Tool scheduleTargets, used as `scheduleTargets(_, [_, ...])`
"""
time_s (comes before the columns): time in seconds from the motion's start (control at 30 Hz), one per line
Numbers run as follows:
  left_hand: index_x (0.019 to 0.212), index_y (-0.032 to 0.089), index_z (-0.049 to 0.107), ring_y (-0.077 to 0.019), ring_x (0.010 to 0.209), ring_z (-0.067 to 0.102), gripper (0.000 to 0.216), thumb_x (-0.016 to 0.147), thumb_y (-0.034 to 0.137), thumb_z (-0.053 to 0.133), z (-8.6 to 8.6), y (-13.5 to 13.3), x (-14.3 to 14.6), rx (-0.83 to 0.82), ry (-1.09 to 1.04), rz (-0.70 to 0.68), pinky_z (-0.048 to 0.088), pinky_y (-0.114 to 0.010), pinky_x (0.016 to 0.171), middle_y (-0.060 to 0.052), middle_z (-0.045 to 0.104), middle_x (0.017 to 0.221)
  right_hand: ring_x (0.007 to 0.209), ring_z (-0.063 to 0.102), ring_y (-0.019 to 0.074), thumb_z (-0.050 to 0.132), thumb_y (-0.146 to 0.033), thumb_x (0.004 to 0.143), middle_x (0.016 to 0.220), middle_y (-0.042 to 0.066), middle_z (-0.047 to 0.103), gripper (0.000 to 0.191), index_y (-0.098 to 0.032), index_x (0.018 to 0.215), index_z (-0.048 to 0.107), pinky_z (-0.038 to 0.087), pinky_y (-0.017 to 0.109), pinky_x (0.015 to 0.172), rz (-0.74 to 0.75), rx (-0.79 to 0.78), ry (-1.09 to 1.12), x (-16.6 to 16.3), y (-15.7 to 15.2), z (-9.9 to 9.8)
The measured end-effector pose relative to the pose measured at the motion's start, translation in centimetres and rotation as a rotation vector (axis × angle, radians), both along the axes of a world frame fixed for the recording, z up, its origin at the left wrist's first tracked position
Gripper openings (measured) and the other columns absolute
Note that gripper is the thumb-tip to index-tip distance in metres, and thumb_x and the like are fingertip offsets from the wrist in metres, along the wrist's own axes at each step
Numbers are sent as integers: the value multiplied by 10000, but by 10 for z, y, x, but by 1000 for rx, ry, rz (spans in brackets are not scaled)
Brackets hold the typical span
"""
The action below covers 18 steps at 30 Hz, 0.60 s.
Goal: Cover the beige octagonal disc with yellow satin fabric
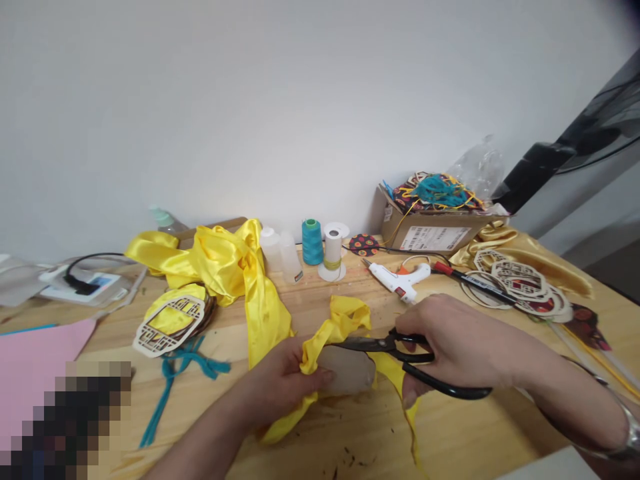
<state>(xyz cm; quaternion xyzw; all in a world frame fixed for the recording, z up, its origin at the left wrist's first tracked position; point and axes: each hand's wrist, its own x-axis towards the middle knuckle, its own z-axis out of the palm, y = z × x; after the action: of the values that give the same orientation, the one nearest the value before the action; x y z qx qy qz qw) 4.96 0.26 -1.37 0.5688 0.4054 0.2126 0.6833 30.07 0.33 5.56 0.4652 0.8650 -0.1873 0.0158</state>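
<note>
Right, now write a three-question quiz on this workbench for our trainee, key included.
1. Which hand holds the scissors?
2. True or false: the glue gun lies on the wooden table, in neither hand.
3. What colour is the fabric strip held in the left hand?
A) pink
B) yellow
C) teal

Key:
1. The right hand.
2. True.
3. B.

The table (pixel 450 433) is viewed from the head, forward and down, close by; left hand (pixel 275 383) and right hand (pixel 445 340) are framed near, the wall (pixel 280 107) far.
</note>
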Motion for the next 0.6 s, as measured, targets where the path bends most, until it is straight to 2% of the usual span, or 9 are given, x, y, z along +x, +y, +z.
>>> scheduleTargets(0.23, [837, 194, 742, -179, 799, 643, 149, 716, 209, 656, 2, 1, 2, -4, -11, 7, 476, -243, 720, -3, 744, 786, 467, 343, 88, 603, -692, 655, 532, -36, 536, 512, -185, 610, 546, 205, 228, 441, 3, -38, 17, -1, 0, -1])
scheduleTargets(0.6, [843, 198, 746, -164, 714, 625, 156, 718, 199, 653, 2, -1, 2, -15, -9, -3, 468, -255, 709, 3, 738, 772, 491, 351, 87, 628, -629, 687, 532, -35, 512, 483, -174, 576, 509, 230, 219, 472, 17, 7, 47, -7, 0, -2])
